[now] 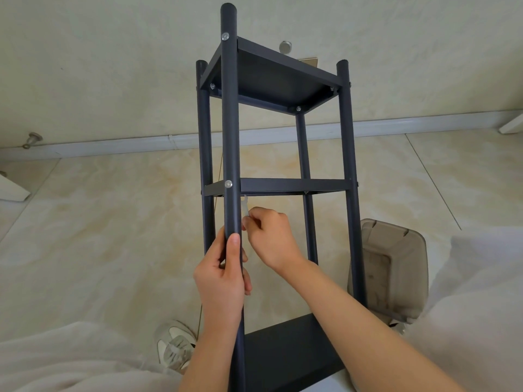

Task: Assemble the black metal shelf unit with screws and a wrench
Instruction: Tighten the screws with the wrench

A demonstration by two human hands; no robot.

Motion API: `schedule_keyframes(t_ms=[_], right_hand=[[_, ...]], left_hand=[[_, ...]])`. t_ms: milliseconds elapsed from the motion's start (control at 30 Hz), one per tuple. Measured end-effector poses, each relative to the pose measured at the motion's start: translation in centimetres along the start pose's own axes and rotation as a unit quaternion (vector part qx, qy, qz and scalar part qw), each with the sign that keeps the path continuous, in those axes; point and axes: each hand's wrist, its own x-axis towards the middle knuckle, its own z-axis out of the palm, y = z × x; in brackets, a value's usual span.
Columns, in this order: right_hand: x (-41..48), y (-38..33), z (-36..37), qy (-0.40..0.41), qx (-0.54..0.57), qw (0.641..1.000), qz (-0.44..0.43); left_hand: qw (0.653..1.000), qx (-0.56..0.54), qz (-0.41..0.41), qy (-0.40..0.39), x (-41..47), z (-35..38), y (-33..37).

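The black metal shelf unit [283,77] lies tilted towards me, its four round posts running away from the camera with three shelf panels between them. My left hand [223,275] grips the nearest post [230,131] just below the middle shelf [291,184]. Silver screw heads show on that post at the middle shelf [228,183] and the far shelf [225,36]. My right hand [268,236] pinches a small flat pale wrench [245,206] whose head reaches up to the underside of the middle shelf, right behind the near post.
Pale tiled floor and a white skirting board [113,145] lie beyond the shelf. A translucent grey plastic bin [396,267] stands to the right of the frame. A white shoe [175,346] is at the bottom, and light trouser legs fill both lower corners.
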Motion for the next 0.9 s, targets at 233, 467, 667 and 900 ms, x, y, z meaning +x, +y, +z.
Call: schedule_keyframes(t_ms=[233, 467, 667, 900], right_hand=[[0.5, -1.0, -0.8, 0.013, 0.001, 1.0, -0.026], [0.7, -2.2, -1.3, 0.024, -0.012, 0.998, -0.048], [0.8, -2.2, -1.4, 0.009, -0.022, 0.998, -0.058], [1.1, -1.2, -0.5, 0.029, 0.018, 0.997, -0.072]], left_hand=[[1.0, -0.003, -0.005, -0.001, 0.1, -0.2, 0.0], [1.0, -0.004, -0.007, 0.001, 0.1, -0.2, 0.1], [1.0, -0.001, -0.009, 0.003, 0.0, -0.2, 0.1], [1.0, -0.003, -0.008, 0.002, -0.2, 0.0, 0.2]])
